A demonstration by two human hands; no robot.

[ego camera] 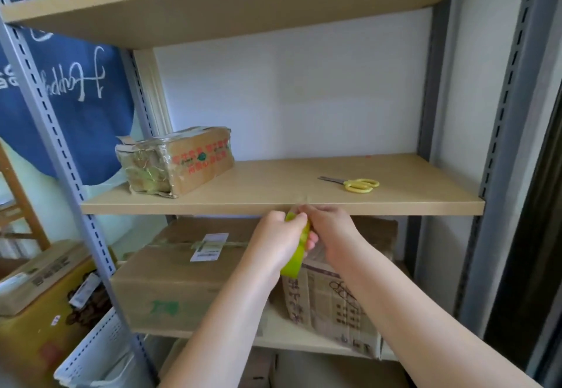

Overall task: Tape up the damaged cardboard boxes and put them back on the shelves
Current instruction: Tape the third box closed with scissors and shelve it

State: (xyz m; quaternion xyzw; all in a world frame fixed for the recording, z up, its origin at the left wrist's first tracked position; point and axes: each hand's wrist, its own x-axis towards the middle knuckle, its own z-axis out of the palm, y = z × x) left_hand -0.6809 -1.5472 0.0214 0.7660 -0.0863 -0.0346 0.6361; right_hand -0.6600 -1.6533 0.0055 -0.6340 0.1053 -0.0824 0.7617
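Observation:
A green roll of tape (294,258) is held upright in front of the middle shelf's (273,202) front edge. My left hand (278,237) grips the roll from the left. My right hand (330,231) pinches at the roll's top rim with its fingertips. A small taped cardboard box (179,162) with red print sits at the left of the middle shelf. On the shelf below stand a large brown box (182,278) with a white label and a printed box (334,299) to its right, partly hidden by my arms.
Yellow-handled scissors (354,184) lie on the right part of the middle shelf. Grey slotted uprights (504,98) frame the shelving. A white slotted crate (100,354) and a yellow box (39,314) stand at the lower left. A blue cloth (82,89) hangs behind.

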